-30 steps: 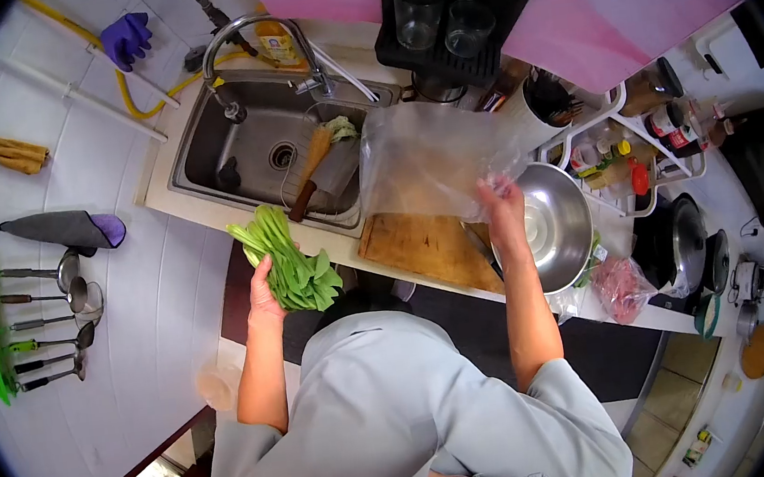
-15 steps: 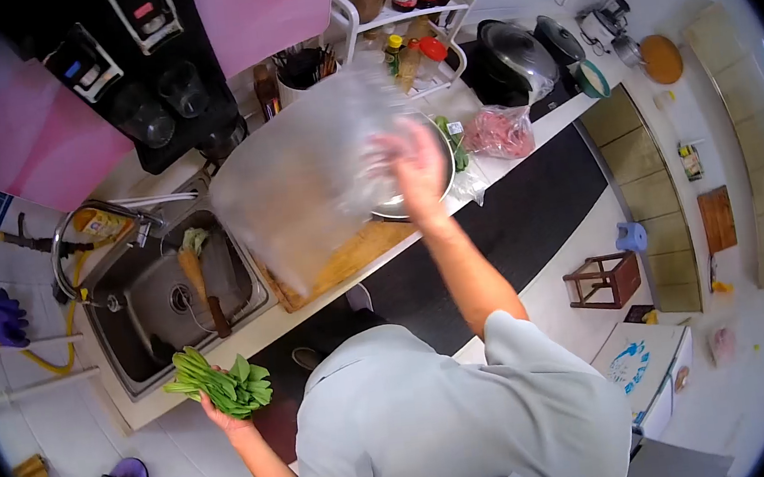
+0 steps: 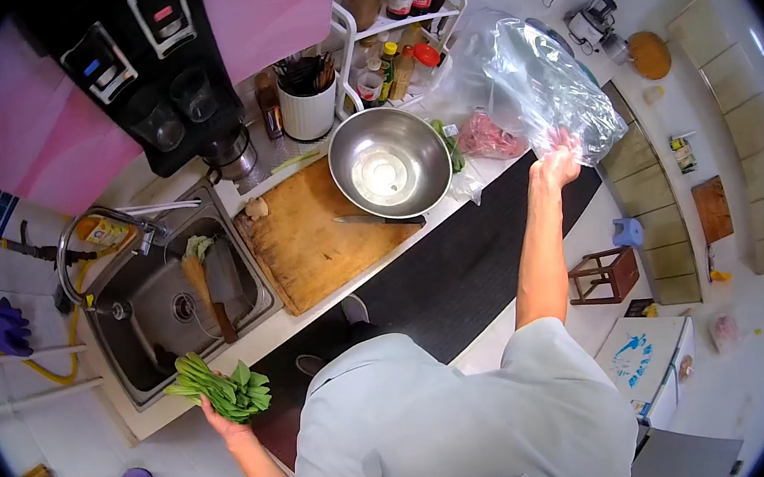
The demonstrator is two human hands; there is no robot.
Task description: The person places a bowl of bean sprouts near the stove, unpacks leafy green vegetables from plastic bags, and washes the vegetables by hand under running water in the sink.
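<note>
A bunch of leafy greens (image 3: 221, 390) is gripped in my left hand (image 3: 225, 426), close to the sink's near corner. Out to the right, my right hand (image 3: 557, 164) is closed on a clear plastic bag (image 3: 523, 75), which billows over the counter and partly covers the stove area. Below and left of the bag, a smaller bag of red meat (image 3: 490, 137) lies on the counter beside some green leaves (image 3: 450, 146). A steel bowl (image 3: 424, 155) overlaps the right end of the wooden cutting board (image 3: 307, 237). On the board's front edge rests a knife (image 3: 380, 221).
The sink (image 3: 134, 358) at left holds a long wooden-handled tool (image 3: 200, 281) and some pale leaves, with a faucet (image 3: 67, 258) over it. Behind the board stand a white utensil holder (image 3: 308, 114) and a bottle rack (image 3: 351, 32). A wooden stool (image 3: 602, 276) stands on the floor at right.
My right hand has swung the plastic bag from above the cutting board over to the right, uncovering the board, knife and bowl. My left hand stays near the sink with the greens.
</note>
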